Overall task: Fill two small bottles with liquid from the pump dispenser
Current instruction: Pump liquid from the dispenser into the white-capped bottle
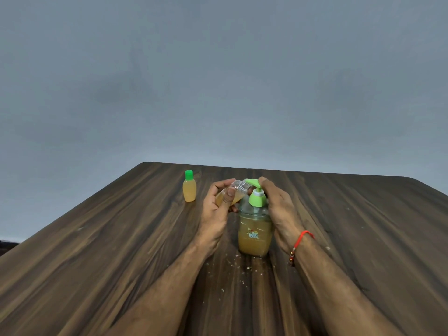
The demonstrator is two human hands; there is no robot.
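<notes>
Gripping the small uncapped clear plastic bottle point(232, 194) in your left hand point(217, 209), you tilt it so its open neck meets the green spout of the clear pump dispenser point(255, 229), which stands near the middle of the dark wood-grain table point(97, 251) and holds amber liquid. The tilted bottle is partly full of the same liquid. Your right hand point(278, 209), with a red thread bracelet point(301, 238) on its wrist, wraps the dispenser, a fingertip resting on the pump head. The second small bottle with green cap point(189, 186), full, stands upright toward the far left edge, well apart from both hands.
</notes>
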